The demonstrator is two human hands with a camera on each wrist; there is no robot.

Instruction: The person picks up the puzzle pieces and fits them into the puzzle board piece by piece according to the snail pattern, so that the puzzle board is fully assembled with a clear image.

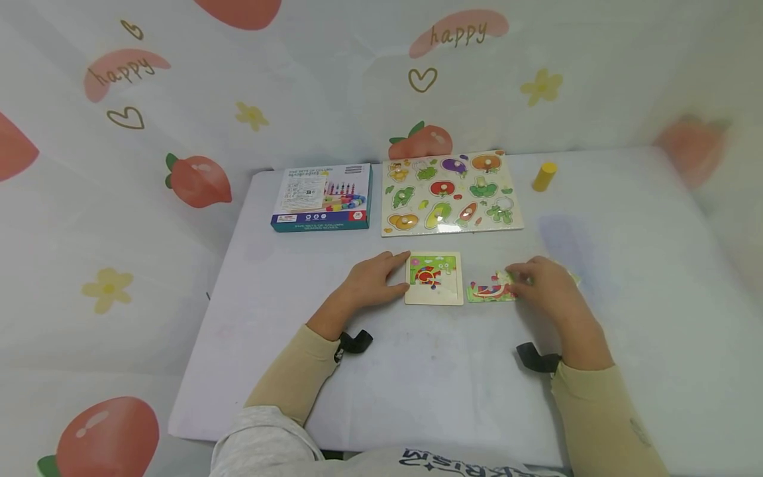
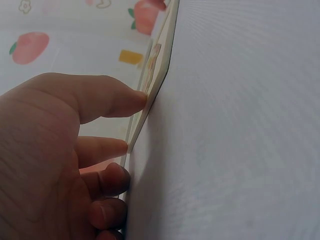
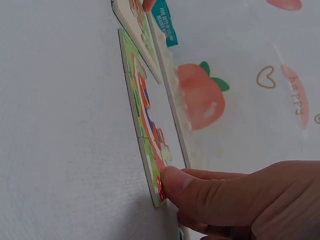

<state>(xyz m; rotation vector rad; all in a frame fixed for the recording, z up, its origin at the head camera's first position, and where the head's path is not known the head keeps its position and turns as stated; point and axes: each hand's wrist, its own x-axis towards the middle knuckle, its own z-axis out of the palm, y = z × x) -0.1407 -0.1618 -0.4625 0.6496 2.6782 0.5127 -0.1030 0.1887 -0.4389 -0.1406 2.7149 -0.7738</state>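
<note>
Head view. Counter point(image 1: 429, 384), white-covered, set before a peach-print backdrop point(image 1: 340, 73). Tray point(image 1: 434, 300), one, square, pale wood, lay flat near the middle of the counter; picture pieces point(image 1: 426, 271) filled its upper part, and plain wood showed from 3 to 7 o'clock. Left hand point(image 1: 375, 279), at the tray's 9 o'clock: thumb and forefinger apart, both touching the rim. Strip point(image 1: 489, 293), one, of joined picture pieces, lay just beside the tray at 3 o'clock. Right hand point(image 1: 551, 288), at the strip's 3 o'clock end: thumb and forefinger clamped on that end. Further piece point(image 1: 575, 278), one, green, partly hidden, at the right hand's 3 o'clock. Board point(image 1: 454, 193), one, vegetable pictures, at the tray's 12 o'clock. Box point(image 1: 320, 197), one, teal-edged, at its 10 o'clock. Cylinder point(image 1: 544, 177), one, yellow, upright or nearly so, at its 2 o'clock. Sleeves point(image 1: 298, 374), beige, on both forearms.

Left wrist view. Tray seen edge-on, thumb and forefinger tips against its edge with a gap between; remaining fingers curled below. Cylinder at the thumb's 12 o'clock.

Right wrist view. Strip ran from 11 o'clock down to the thumb, which overlapped its lower end; forefinger tip hidden. Tray at 11 o'clock, beyond the strip's far end; box corner at 12 o'clock.
</note>
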